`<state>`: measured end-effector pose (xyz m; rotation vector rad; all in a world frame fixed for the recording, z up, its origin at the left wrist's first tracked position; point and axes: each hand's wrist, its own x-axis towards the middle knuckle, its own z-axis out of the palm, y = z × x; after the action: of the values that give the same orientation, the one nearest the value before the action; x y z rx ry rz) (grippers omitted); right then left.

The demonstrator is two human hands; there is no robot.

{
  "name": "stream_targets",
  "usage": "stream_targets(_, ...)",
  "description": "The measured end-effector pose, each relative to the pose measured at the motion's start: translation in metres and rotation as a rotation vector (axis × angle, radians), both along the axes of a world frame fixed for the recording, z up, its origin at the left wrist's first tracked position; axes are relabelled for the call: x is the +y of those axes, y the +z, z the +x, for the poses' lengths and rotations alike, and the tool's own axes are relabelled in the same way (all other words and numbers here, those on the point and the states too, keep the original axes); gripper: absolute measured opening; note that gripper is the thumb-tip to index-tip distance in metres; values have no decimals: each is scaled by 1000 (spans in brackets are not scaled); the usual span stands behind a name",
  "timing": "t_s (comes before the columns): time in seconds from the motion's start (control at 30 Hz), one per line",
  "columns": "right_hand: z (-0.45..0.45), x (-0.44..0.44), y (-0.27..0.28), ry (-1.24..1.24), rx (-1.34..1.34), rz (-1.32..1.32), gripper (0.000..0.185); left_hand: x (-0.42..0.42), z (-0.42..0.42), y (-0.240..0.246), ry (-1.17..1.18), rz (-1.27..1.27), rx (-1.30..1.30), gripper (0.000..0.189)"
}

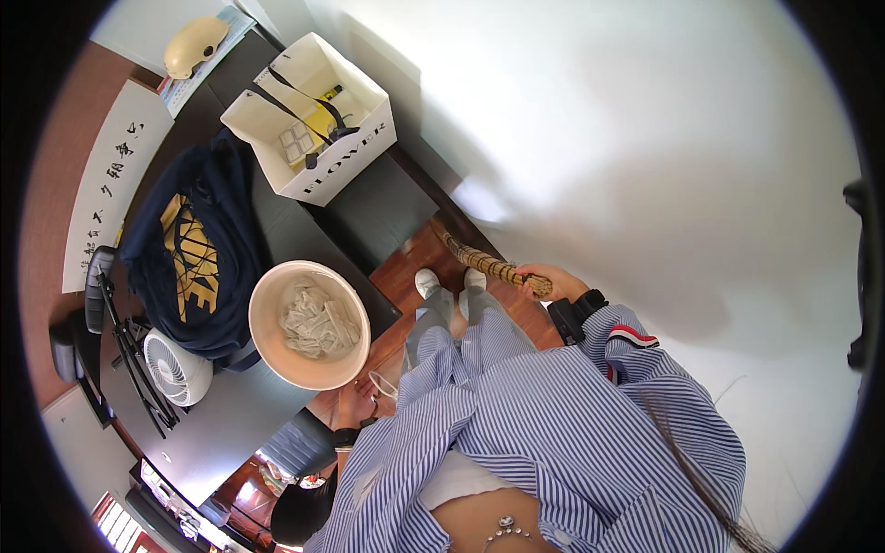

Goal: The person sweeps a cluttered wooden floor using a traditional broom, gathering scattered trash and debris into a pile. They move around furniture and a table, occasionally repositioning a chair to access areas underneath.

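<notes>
My right hand (pixel 553 282) is closed round the near end of a bound straw broom handle (pixel 484 261), close to the white wall. The broom slants away toward the floor beside my feet; its far end is hard to make out. My left hand (pixel 356 401) hangs low by the near side of a round pale plastic bucket (pixel 261 325), partly hidden below its rim. Whether its fingers touch or hold the bucket cannot be seen. A crumpled greyish cloth (pixel 318 321) lies inside the bucket, which is at the edge of the dark desk (pixel 259 397).
On the desk are a white paper bag (pixel 352 162) with black handles, a navy fabric bag (pixel 235 276), a white fan (pixel 181 370), a black tripod (pixel 131 352) and a beige helmet (pixel 197 45). The white wall (pixel 622 138) runs along my right side.
</notes>
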<state>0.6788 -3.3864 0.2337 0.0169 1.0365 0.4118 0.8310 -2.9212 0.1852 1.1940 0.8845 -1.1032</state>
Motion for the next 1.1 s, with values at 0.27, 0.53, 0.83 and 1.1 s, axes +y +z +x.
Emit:
stream_targets(0.27, -8, 20, 76, 27, -126, -457, 12, -1, -8, -6, -77, 19, -1, 26)
stream_targets(0.53, 18, -5, -60, -91, -165, -110, 25, -6, -30, -8, -92, -17, -4, 28)
stream_targets(0.83, -72, -16, -69, -159, -66, 172, 23, -5, -78, -20, -126, 48, -19, 29)
stream_targets(1.1, -148, 37, -23, 236, -278, -516, 24, -2, -150, -17, -120, 44, -86, 27)
